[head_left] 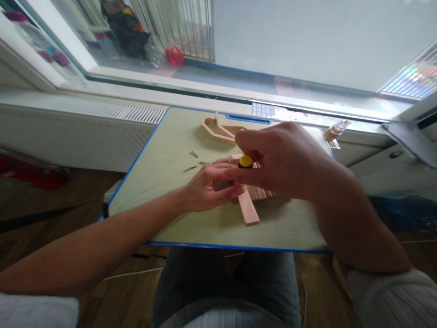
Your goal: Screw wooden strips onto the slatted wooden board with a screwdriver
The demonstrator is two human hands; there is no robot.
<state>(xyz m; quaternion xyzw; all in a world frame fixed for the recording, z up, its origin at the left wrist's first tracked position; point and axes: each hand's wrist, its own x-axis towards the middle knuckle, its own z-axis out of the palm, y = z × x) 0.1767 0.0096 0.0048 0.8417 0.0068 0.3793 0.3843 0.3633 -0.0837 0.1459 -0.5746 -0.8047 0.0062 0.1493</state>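
Note:
My right hand [269,159] is closed round a screwdriver [246,161] with a yellow and black handle, held upright; its tip is hidden. Below it lies a flat wooden strip [249,210] that sticks out toward me, on top of a ribbed wooden piece [261,192]. My left hand [213,184] presses on the wood from the left, thumb and fingers closed about the strip. To the left of that hand lie several loose screws [190,168]. A bent wooden frame [218,135] rests farther back, partly behind my right hand.
All this lies on a small pale table [164,200] with a blue edge [239,248]. Past it are a white window sill [211,102], a radiator [85,132] and a card with a blue grid [269,110]. A clear packet [337,130] stands at the right corner. My legs are under the near edge.

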